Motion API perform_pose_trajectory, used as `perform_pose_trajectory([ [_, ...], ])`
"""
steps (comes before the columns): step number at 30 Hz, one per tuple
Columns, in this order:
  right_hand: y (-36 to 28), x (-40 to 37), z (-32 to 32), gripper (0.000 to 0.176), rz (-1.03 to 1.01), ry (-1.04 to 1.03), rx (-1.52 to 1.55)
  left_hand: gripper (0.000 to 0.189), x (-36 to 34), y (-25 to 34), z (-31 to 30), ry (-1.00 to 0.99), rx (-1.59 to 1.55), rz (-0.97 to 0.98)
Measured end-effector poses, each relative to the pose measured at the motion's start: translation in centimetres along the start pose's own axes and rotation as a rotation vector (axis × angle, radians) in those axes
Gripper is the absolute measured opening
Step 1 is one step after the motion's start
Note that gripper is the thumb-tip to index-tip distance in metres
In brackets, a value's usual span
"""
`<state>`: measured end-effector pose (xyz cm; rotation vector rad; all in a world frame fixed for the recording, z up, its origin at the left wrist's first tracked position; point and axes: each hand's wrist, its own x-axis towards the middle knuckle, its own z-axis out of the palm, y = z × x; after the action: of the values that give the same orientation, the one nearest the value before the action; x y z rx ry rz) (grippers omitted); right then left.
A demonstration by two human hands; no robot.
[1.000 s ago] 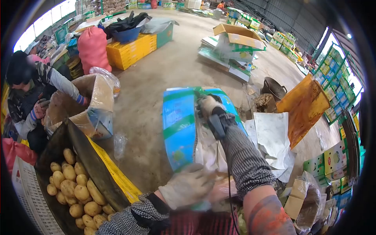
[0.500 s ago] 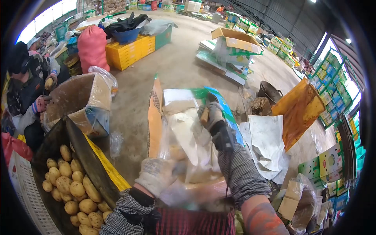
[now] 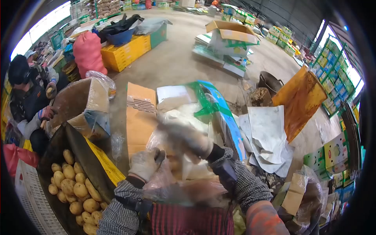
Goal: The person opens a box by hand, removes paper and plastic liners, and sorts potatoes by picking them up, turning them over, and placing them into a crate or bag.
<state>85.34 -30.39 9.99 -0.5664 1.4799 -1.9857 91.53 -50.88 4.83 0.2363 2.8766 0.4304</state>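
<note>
An open carton with a green-and-blue flap stands before me, lined with clear plastic film. White paper and brownish shapes blurred under the film lie inside. At its left edge my left hand, in a pale glove, is closed with the film pinched between thumb and fingers. Over the carton's middle my gloved right hand is smeared by motion. A dark, brownish streak reaches left from it, seemingly the brown-handled tool seen in its grip earlier. The brown cardboard flap spreads out to the left.
Potatoes fill a dark-lined crate at left. Behind it stand an open carton and a seated person holding a potato. White sheets, a rusty orange panel and a black bucket lie to the right.
My right hand has swept from the carton's far right side down and left to its middle. My left hand has moved slightly left. The left flap now lies folded outward.
</note>
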Motion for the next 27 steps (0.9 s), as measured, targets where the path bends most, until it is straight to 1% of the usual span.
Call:
perform_pose_trajectory([
  [1,-0.4,0.0,-0.9,0.038,0.063,0.257,0.152,0.043,0.2,0.3,0.5,0.019,-0.052,-0.048],
  [2,2.5,0.7,-5.9,0.031,-0.069,0.163,0.505,0.049,0.4,0.7,0.9,0.036,-0.1,-0.096],
  [4,6.3,2.0,-12.0,0.022,-0.184,0.22,0.819,0.053,0.3,1.8,2.7,0.285,0.033,0.204],
  [5,6.1,2.8,-13.2,0.02,-0.178,0.374,0.767,0.055,0.6,2.5,3.5,0.406,0.102,0.36],
  [7,6.0,4.8,-14.9,0.018,-0.217,0.598,0.715,0.057,1.8,3.9,4.8,0.421,0.149,0.414],
  [8,6.4,6.0,-15.3,0.019,-0.256,0.667,0.719,0.058,2.3,4.1,5.3,0.425,0.17,0.437],
  [10,8.0,9.8,-18.8,0.019,-0.311,0.673,0.804,0.058,3.1,3.7,6.2,0.25,0.111,0.401],
  [11,8.3,11.3,-20.3,0.018,-0.299,0.695,0.826,0.057,3.4,3.3,6.5,0.161,0.086,0.385],
  [13,6.8,13.6,-20.8,0.017,-0.289,0.74,0.877,0.054,3.8,3.2,6.6,0.151,0.109,0.368],
  [15,6.0,15.2,-21.1,0.016,-0.085,0.431,0.759,0.052,3.7,3.1,6.2,0.113,0.092,0.36],
  [16,5.8,15.0,-20.9,0.017,0.022,0.284,0.693,0.032,3.8,2.7,6.7,0.493,0.114,0.486],
  [17,-1.8,10.8,-7.9,0.029,0.169,0.122,0.256,0.038,3.8,2.6,6.7,0.362,0.058,0.433],
  [18,-1.1,10.2,-4.9,0.033,0.141,-0.101,0.081,0.045,4.1,2.8,6.2,0.242,0.0,0.377],
  [19,-0.4,9.7,-1.8,0.039,0.068,-0.326,-0.102,0.052,3.6,2.9,6.2,0.11,-0.059,0.322],
  [20,0.2,9.3,1.2,0.046,-0.038,-0.527,-0.25,0.05,3.5,2.7,7.2,0.123,-0.265,0.317],
  [21,-0.4,8.4,3.5,0.05,0.27,-0.566,-0.016,0.049,3.6,2.5,7.7,0.152,-0.301,0.334],
  [22,0.4,7.4,3.1,0.051,0.22,-0.423,-0.043,0.049,3.6,2.2,8.2,0.18,-0.337,0.352],
  [24,1.7,4.8,0.5,0.051,0.126,-0.154,-0.111,0.048,3.9,2.2,8.0,0.279,-0.083,0.412],
  [25,0.7,2.9,-0.6,0.055,0.121,0.157,-0.353,0.048,3.9,2.1,8.0,0.33,0.042,0.428],
  [26,1.8,1.2,-2.9,0.059,0.085,0.341,-0.17,0.046,4.0,1.7,8.2,0.301,-0.08,0.45],
  [27,1.9,-0.6,-5.6,0.047,-0.2,0.481,-1.078,0.043,4.0,1.8,8.3,0.389,-0.059,0.465],
])
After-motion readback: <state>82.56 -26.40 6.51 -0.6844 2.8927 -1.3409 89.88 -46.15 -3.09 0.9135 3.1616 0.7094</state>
